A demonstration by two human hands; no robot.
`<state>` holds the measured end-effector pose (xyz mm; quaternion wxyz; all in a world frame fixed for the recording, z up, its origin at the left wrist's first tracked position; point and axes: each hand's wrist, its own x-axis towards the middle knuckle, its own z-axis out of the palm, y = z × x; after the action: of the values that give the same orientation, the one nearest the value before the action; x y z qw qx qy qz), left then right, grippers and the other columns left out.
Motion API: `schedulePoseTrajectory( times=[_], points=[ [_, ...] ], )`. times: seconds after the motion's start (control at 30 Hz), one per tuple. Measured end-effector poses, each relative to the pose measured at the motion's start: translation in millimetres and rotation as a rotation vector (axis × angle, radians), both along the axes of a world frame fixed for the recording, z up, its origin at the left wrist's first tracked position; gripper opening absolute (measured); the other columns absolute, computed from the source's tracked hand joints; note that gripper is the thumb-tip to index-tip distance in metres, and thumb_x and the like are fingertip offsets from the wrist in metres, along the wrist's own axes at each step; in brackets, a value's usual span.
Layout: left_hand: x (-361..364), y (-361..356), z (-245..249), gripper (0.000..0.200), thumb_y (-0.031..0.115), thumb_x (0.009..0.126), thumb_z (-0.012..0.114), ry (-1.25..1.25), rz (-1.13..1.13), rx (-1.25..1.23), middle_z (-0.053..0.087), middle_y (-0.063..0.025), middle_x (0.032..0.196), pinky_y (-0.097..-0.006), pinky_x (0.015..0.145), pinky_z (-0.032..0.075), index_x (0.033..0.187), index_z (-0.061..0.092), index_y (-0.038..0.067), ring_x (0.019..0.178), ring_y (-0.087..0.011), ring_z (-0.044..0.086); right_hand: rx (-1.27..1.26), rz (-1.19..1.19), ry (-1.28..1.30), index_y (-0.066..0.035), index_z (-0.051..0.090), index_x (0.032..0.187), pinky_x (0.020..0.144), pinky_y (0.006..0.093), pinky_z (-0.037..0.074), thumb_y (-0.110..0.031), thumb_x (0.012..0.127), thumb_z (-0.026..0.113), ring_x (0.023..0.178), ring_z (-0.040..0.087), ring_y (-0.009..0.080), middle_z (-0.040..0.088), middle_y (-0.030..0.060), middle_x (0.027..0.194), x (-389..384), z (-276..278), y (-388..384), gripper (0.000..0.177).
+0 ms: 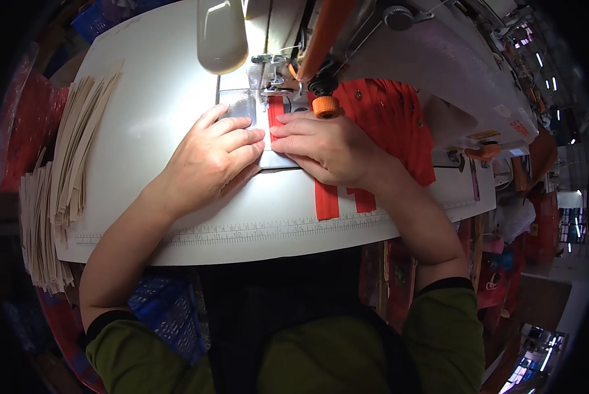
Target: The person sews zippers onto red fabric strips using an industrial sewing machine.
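Note:
My left hand [212, 156] lies on the machine bed with its fingers stretched out, their tips beside the metal needle plate [278, 159]. A narrow red zipper strip [276, 107] runs lengthwise under the presser foot [272, 92] of a sewing machine. The fingertips of my right hand [337, 150] press together on this strip, just in front of the foot. Beside and partly under my right hand and forearm spreads a pile of red zipper strips [399, 131] with small metal bits. The strip's near end is hidden by my fingers.
Bundles of cream fabric strips [77, 148] hang over the white table's [136, 118] left edge. A printed ruler [242, 233] runs along the front edge. An orange knob [326, 106] and lamp [222, 36] stand close above my hands. A blue basket [169, 312] sits below.

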<state>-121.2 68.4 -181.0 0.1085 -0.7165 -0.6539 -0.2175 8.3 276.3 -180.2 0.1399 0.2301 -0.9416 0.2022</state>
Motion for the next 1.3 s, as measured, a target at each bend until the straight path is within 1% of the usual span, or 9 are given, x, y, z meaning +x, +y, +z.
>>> schedulePoseTrajectory(
  times=[0.13, 0.43, 0.57, 0.67, 0.7, 0.8, 0.93, 1.23, 1.3],
  points=[
    [-1.9, -0.7, -0.1, 0.022, 0.013, 0.079, 0.069, 0.014, -0.029, 0.004, 0.068, -0.006, 0.107, -0.0484, 0.101, 0.042, 0.099, 0.069, 0.005, 0.107, -0.0254, 0.061, 0.096, -0.035, 0.014, -0.002, 0.067, 0.102, 0.087, 0.0372, 0.054, -0.003, 0.076, 0.069, 0.104, 0.063, 0.0285, 0.066, 0.0098, 0.107, 3.6, 3.5, -7.5, 0.026],
    [3.5, -1.1, -2.0, 0.021, 0.013, 0.079, 0.069, 0.088, -0.015, 0.043, 0.067, -0.0081, 0.106, -0.0484, 0.099, 0.044, 0.098, 0.069, 0.004, 0.106, -0.0264, 0.061, 0.103, -0.058, 0.072, -0.002, 0.066, 0.095, 0.083, 0.0371, 0.054, -0.005, 0.075, 0.069, 0.1, 0.063, 0.0267, 0.066, 0.0093, 0.101, 4.3, 0.6, -10.2, 0.02],
    [4.9, 0.6, 6.4, 0.023, 0.012, 0.078, 0.071, 0.096, -0.042, -0.042, 0.068, -0.0084, 0.106, -0.0496, 0.1, 0.043, 0.099, 0.068, 0.004, 0.105, -0.0266, 0.062, 0.041, -0.089, 0.09, -0.002, 0.064, 0.088, 0.077, 0.0374, 0.054, -0.006, 0.075, 0.067, 0.093, 0.063, 0.0255, 0.064, 0.0092, 0.095, 4.6, -7.3, -9.8, 0.014],
    [9.3, 3.8, 9.5, 0.024, 0.011, 0.077, 0.072, 0.074, 0.009, -0.098, 0.068, -0.0084, 0.108, -0.0509, 0.101, 0.041, 0.099, 0.068, 0.005, 0.106, -0.0275, 0.062, 0.032, -0.095, 0.117, -0.002, 0.062, 0.079, 0.069, 0.038, 0.053, -0.004, 0.072, 0.064, 0.08, 0.063, 0.0251, 0.061, 0.0096, 0.082, 7.7, -9.4, -10.3, 0.007],
    [9.6, 5.1, 9.2, 0.024, 0.011, 0.077, 0.072, 0.099, -0.032, -0.139, 0.068, -0.0084, 0.108, -0.0509, 0.101, 0.041, 0.099, 0.068, 0.005, 0.106, -0.0275, 0.062, -0.01, -0.139, 0.137, -0.002, 0.062, 0.079, 0.069, 0.038, 0.053, -0.004, 0.072, 0.064, 0.08, 0.063, 0.0251, 0.061, 0.0096, 0.082, 9.0, -11.2, -11.2, 0.007],
    [8.2, 6.3, 6.3, 0.024, 0.009, 0.077, 0.073, 0.093, 0.009, -0.129, 0.068, -0.0086, 0.108, -0.0519, 0.101, 0.041, 0.1, 0.068, 0.006, 0.108, -0.0283, 0.062, 0.164, -0.147, -0.001, -0.003, 0.061, 0.072, 0.067, 0.0382, 0.053, -0.001, 0.07, 0.062, 0.072, 0.062, 0.0257, 0.06, 0.0101, 0.073, 8.2, -11.0, -11.4, 0.002],
    [4.6, 4.6, 1.1, 0.025, 0.007, 0.077, 0.072, 0.087, 0.006, -0.139, 0.068, -0.0093, 0.108, -0.0515, 0.1, 0.041, 0.102, 0.068, 0.006, 0.108, -0.029, 0.062, 0.062, -0.127, 0.071, -0.003, 0.061, 0.067, 0.066, 0.0388, 0.053, 0.0, 0.07, 0.061, 0.069, 0.062, 0.0266, 0.059, 0.0103, 0.067, 9.2, -17.0, -12.5, 0.004],
    [8.4, 5.8, 1.8, 0.026, 0.008, 0.076, 0.073, 0.039, 0.021, -0.121, 0.068, -0.0091, 0.106, -0.0504, 0.096, 0.045, 0.102, 0.068, 0.005, 0.108, -0.0292, 0.062, 0.028, -0.128, 0.079, -0.003, 0.059, 0.07, 0.068, 0.0379, 0.053, -0.001, 0.071, 0.061, 0.073, 0.062, 0.0271, 0.061, 0.0104, 0.073, 10.4, -20.9, -11.1, 0.003],
    [9.7, 5.7, 4.5, 0.026, 0.009, 0.076, 0.073, 0.041, 0.01, -0.142, 0.068, -0.0084, 0.105, -0.0494, 0.096, 0.046, 0.101, 0.068, 0.005, 0.107, -0.0288, 0.062, 0.03, -0.126, 0.046, -0.003, 0.059, 0.072, 0.071, 0.038, 0.052, -0.002, 0.073, 0.062, 0.079, 0.062, 0.0272, 0.061, 0.01, 0.078, 11.5, -20.1, -10.4, 0.003]
  ],
)
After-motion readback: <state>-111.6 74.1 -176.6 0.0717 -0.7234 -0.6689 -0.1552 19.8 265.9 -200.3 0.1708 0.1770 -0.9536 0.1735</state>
